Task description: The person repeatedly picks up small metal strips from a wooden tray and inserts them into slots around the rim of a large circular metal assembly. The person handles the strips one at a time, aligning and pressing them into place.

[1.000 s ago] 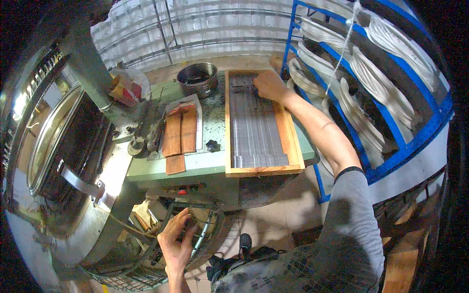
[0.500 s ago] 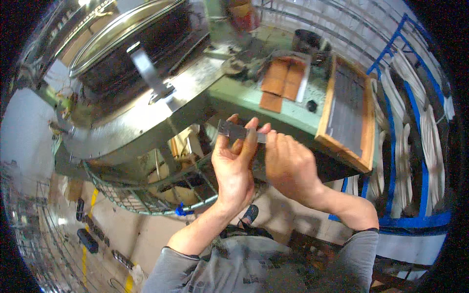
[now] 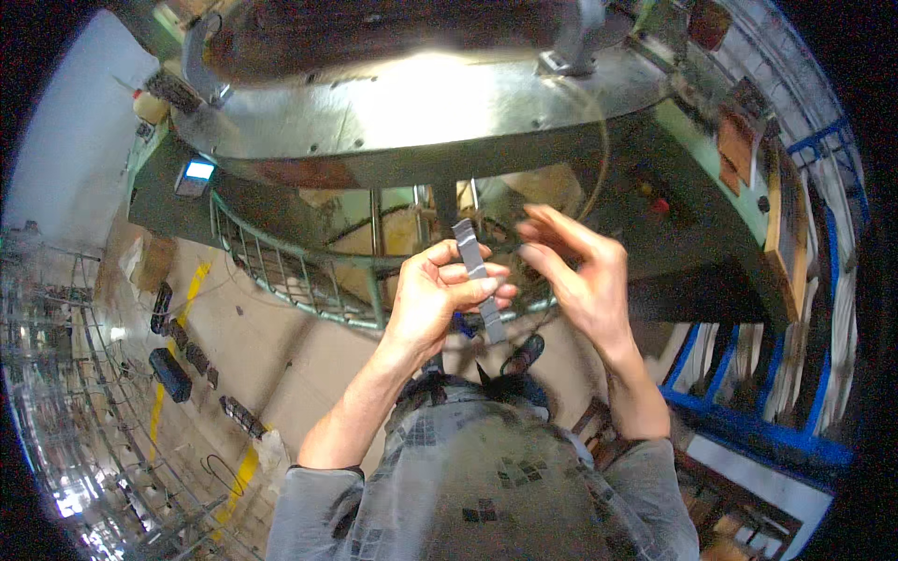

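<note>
In front of my body my left hand (image 3: pixel 438 285) grips a narrow, flat dark grey strip (image 3: pixel 477 269). The thumb presses it against the fingers. The strip stands tilted, its upper end leaning left, and sticks out above and below the hand. To the right of it, apart from the strip, is my right hand (image 3: pixel 585 266). Its thumb and fingers are parted and the fingertips are slightly smeared by motion; I see nothing between them. Beyond both hands runs the curved metal rim (image 3: pixel 374 112) of a large green machine.
A green curved guard rail (image 3: pixel 281 271) lies below the rim. A small lit screen (image 3: pixel 198 170) is at the left. On the right are a wood-framed dark board (image 3: pixel 789 234), brown pieces (image 3: pixel 736 145) and a blue rack (image 3: pixel 748 425) with white cloth. Dark blocks (image 3: pixel 170 376) lie on the floor.
The view has swung toward the machine's curved rim, and the wood-framed board has shifted right. My right hand has come away from the strip. My left hand still holds it, now tilted upright.
</note>
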Available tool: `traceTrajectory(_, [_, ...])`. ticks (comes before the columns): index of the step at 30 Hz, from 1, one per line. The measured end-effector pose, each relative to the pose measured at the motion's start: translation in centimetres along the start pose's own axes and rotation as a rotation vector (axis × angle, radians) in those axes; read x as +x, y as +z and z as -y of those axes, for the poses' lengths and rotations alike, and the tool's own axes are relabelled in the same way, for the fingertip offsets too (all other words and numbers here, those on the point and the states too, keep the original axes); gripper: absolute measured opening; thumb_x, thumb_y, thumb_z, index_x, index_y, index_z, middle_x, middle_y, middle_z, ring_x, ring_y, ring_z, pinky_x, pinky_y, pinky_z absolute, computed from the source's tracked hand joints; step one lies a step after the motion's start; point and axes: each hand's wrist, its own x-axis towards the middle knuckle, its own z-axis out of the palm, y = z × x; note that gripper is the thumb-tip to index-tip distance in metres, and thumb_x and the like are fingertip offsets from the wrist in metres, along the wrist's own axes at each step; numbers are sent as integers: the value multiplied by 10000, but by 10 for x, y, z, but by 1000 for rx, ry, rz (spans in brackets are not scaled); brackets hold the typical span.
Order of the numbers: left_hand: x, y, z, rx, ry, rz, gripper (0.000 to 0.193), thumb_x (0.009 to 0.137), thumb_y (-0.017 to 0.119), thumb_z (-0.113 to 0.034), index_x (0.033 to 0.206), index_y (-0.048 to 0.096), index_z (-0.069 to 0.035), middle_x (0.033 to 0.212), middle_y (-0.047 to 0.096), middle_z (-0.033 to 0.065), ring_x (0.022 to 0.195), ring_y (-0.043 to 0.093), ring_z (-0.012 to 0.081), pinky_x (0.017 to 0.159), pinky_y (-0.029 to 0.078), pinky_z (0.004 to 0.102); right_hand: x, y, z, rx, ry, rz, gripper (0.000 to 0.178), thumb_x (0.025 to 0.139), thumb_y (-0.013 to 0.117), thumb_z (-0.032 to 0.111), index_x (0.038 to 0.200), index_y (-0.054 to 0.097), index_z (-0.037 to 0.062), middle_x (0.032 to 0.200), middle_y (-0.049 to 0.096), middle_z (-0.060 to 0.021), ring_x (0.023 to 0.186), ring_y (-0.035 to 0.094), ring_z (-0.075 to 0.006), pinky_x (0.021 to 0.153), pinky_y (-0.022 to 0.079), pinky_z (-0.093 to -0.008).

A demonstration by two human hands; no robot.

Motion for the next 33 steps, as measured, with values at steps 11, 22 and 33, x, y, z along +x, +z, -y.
traceTrajectory(11, [-40, -89, -33, -3, -74, 26, 406, 836, 736, 62, 1216, 593, 49, 1097, 719, 165, 955, 736, 272, 812, 629, 375, 36, 123, 16, 404, 376, 205, 323, 854, 780, 49, 1145, 685, -54, 1000, 754, -125, 902, 707, -139, 807, 570, -267])
traceTrajectory(22, [-37, -124, -71, 44, 52, -117, 408, 783, 755, 88, 1157, 606, 25, 1033, 741, 183, 914, 748, 292, 808, 626, 382, 70, 173, 19, 499, 234, 262, 308, 863, 785, 116, 1119, 706, -36, 983, 752, -96, 905, 696, -131, 778, 569, -266])
traceTrajectory(33, [-25, -202, -190, 214, 601, 200, 338, 818, 704, 145, 1143, 616, 117, 1061, 720, 243, 990, 724, 325, 886, 604, 369, 74, 206, 27, 515, 328, -111, 267, 916, 730, 109, 1125, 695, -54, 917, 758, -133, 904, 723, -186, 849, 567, -314])
